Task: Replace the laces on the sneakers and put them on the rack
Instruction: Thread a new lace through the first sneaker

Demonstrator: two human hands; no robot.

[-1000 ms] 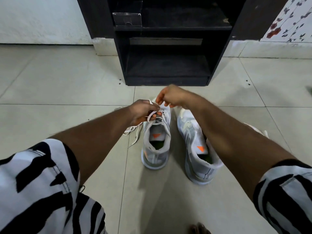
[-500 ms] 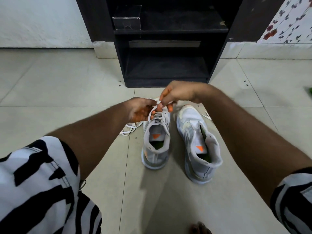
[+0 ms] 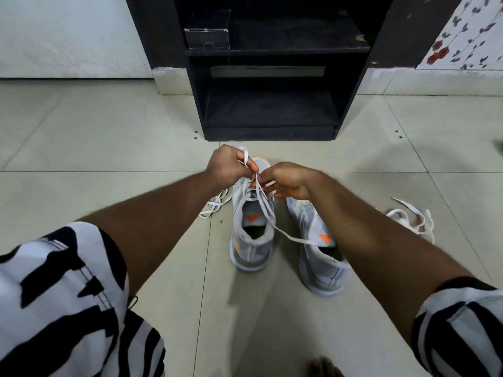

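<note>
Two grey sneakers with orange tongue tabs stand on the tiled floor, heels toward me. Over the toe end of the left sneaker (image 3: pixel 251 240) my left hand (image 3: pixel 227 165) holds a loop of its white lace (image 3: pixel 265 210) pinched in curled fingers. My right hand (image 3: pixel 288 180) pinches the same lace just beside it; the free end trails back over the right sneaker (image 3: pixel 319 257). That sneaker's front is hidden under my right forearm. The black rack (image 3: pixel 272 104) stands right behind the sneakers.
A loose white lace (image 3: pixel 215 205) lies left of the left sneaker, another loose lace (image 3: pixel 411 219) on the floor at the right. A small dark box (image 3: pixel 206 38) sits on the rack's upper shelf. My toes (image 3: pixel 322 367) show at the bottom edge.
My left hand has risen forward with a loop of lace. My right hand has dropped lower and nearer, and a long lace end now trails across the right sneaker.
</note>
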